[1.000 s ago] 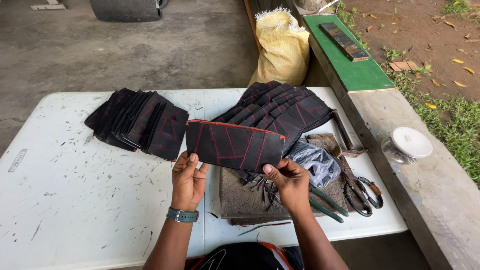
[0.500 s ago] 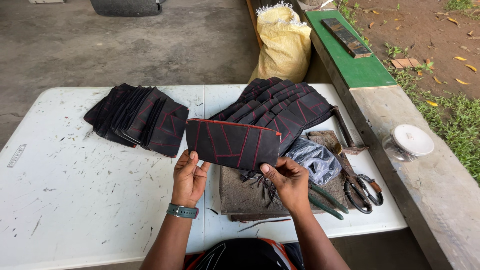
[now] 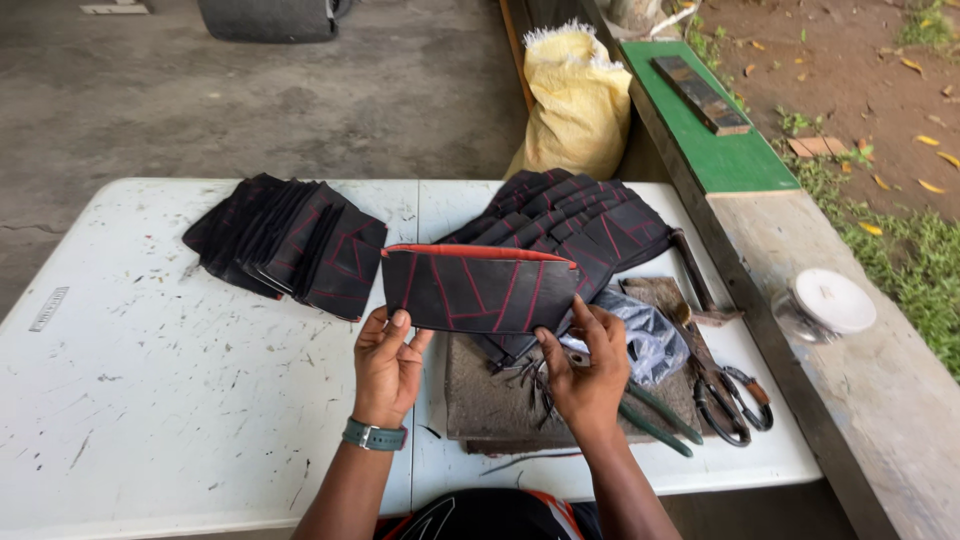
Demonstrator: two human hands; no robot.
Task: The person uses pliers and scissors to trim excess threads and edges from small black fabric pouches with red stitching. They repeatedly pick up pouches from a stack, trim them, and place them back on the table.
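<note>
Two hands, left (image 3: 385, 365), right (image 3: 588, 372), holding flat black red-stitched pouch (image 3: 480, 290)

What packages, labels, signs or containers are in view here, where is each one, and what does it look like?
Yellow sack: on the floor behind the table, bulging, frayed white top.
Label: flat on the white table near its left edge, small pale rectangle.
Lidded jar: on the concrete ledge at right, round, clear, white lid.
Plastic bag: beside the right hand, crumpled, translucent grey-blue.
No screens or signs.
</note>
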